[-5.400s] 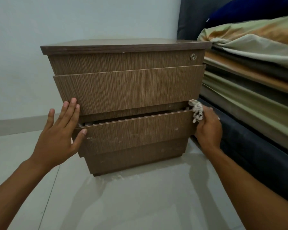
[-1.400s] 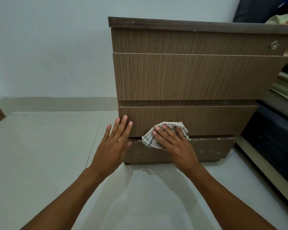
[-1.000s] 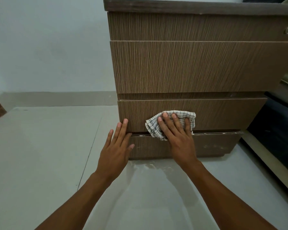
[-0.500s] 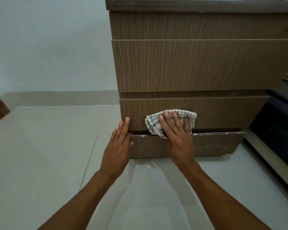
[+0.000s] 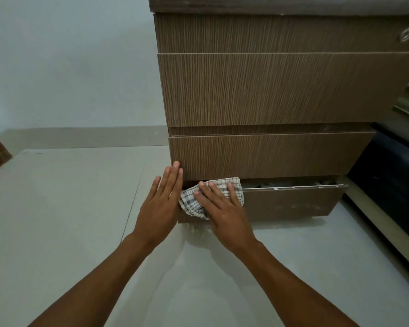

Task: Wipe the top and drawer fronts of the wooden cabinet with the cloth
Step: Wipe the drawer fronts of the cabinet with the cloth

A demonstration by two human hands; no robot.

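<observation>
Head view, near first: I saw both forearms over floor (image 5: 57, 208). Right hand (image 5: 224, 213) flat, fingers straight, pressed checked cloth (image 5: 189, 205) onto left end of bottom drawer front (image 5: 293, 204); drawer slightly pulled out. Left hand (image 5: 161, 206) flat, empty, just beside cloth at cabinet (image 5: 269, 90) left corner. Round lock (image 5: 406, 34) top right.

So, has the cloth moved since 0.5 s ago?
Yes. The cloth, under the right hand, went down and left: off the drawer front above onto the bottom drawer front, near its left end.
</observation>
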